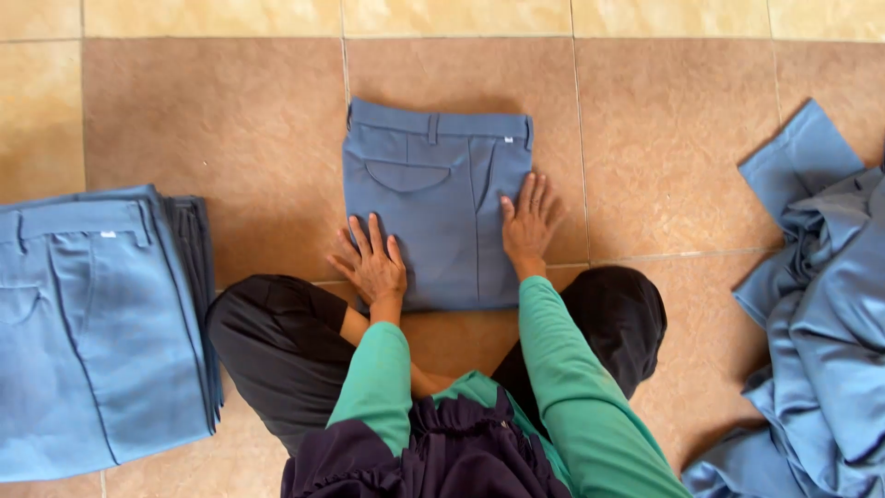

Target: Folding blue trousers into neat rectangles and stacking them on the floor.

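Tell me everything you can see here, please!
folded trousers: one, blue, on the floor in the middle, under both hands
stack of folded trousers: one stack, blue, on the floor at the left
heap of unfolded cloth: one, blue, crumpled on the floor at the right
tiled floor: brown tiles, with paler ones along the top and left edges
sleeves: two, green, on the person's arms
knees: two, in black cloth, bent on the floor
left hand: flat on the lower left of the folded trousers
right hand: flat on their right edge
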